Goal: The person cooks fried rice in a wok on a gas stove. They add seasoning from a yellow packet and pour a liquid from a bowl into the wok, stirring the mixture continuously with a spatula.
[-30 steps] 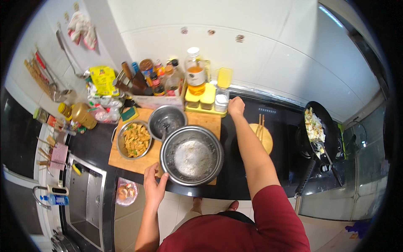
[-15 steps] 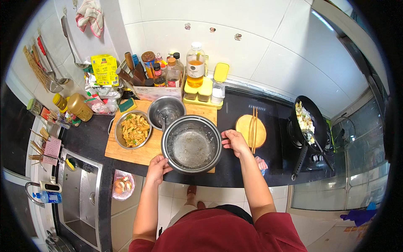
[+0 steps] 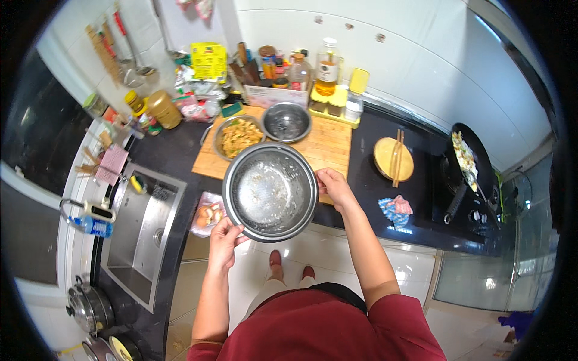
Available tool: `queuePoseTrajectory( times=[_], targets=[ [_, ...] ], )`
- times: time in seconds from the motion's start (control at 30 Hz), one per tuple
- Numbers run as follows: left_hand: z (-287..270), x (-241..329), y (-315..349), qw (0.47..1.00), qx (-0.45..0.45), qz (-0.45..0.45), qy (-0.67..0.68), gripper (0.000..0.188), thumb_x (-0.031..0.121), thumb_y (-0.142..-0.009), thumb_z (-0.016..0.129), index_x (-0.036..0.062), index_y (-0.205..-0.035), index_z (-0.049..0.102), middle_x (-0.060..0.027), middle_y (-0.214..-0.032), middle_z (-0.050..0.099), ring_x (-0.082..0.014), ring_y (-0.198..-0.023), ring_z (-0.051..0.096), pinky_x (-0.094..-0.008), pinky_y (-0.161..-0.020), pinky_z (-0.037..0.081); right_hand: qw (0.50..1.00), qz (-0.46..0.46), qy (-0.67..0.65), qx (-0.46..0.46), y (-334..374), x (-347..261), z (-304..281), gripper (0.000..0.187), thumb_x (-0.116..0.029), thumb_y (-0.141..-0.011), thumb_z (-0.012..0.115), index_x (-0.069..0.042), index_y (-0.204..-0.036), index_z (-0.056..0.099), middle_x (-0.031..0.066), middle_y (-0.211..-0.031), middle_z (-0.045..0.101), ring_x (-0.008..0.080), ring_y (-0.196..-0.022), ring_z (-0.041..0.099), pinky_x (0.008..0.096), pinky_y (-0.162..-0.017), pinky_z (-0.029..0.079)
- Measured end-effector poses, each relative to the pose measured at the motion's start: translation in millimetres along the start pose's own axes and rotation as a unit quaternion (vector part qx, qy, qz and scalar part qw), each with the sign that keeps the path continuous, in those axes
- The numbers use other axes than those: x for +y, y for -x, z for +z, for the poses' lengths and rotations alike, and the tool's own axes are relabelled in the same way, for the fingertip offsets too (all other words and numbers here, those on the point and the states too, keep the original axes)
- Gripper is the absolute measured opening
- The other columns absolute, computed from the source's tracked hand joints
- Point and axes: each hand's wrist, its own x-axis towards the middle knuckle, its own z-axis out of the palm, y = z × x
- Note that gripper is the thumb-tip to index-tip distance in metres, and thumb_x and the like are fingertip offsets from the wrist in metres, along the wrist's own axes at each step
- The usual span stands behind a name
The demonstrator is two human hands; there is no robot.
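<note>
Between my hands I hold a dark grey rice cooker inner pot (image 3: pixel 270 191) by its rim, its mouth facing up. Bits of whitish residue cling to its inside. My left hand (image 3: pixel 225 240) pinches the near left rim, and my right hand (image 3: pixel 335 188) grips the right side. The pot hangs over the counter's front edge and partly covers the wooden cutting board (image 3: pixel 328 144). Just beyond it on the board are a metal bowl of yellowish cut food (image 3: pixel 239 138) and a second metal bowl (image 3: pixel 286 122).
To the left is a steel sink (image 3: pixel 129 240), with a bag of eggshells (image 3: pixel 209 213) beside it. Chopsticks (image 3: pixel 398 157) lie across a round yellow board (image 3: pixel 385 167). A cloth (image 3: pixel 396 210) lies nearer. A wok (image 3: pixel 466 159) of food sits on the stove at right. Seasoning bottles (image 3: pixel 299 72) line the back.
I have turned toward the left, so the counter appears shifted right in view. The pot has moved off the board toward the sink side and nearer me, still in both hands.
</note>
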Motion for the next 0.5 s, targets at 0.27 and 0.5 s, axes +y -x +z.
queuePoseTrajectory(
  times=[0.27,0.5],
  targets=[
    [-169.1,45.0,25.1,0.989,0.091,0.032,0.11,0.018,0.002,-0.09,0.054,0.0058,-0.105,0.063,-0.0043,-0.098,0.068,-0.0141,-0.086,0.067,-0.0314,-0.07,0.061,0.989,-0.079,0.012,-0.125,-7.4,-28.0,215.6,0.032,-0.022,-0.099,0.056,0.0,-0.122,0.059,0.0018,-0.096,0.065,0.0093,-0.083,0.058,0.0253,-0.077,0.048],
    [-355.1,69.3,49.4,0.968,0.213,0.038,0.131,0.027,0.01,-0.093,0.05,0.0063,-0.117,0.059,-0.0066,-0.103,0.068,-0.0159,-0.086,0.067,-0.0324,-0.069,0.059,0.963,-0.182,0.099,-0.172,-19.2,38.0,433.5,0.041,-0.018,-0.092,0.065,0.004,-0.125,0.056,0.0142,-0.108,0.067,0.0184,-0.098,0.064,0.03,-0.089,0.05]
  ],
)
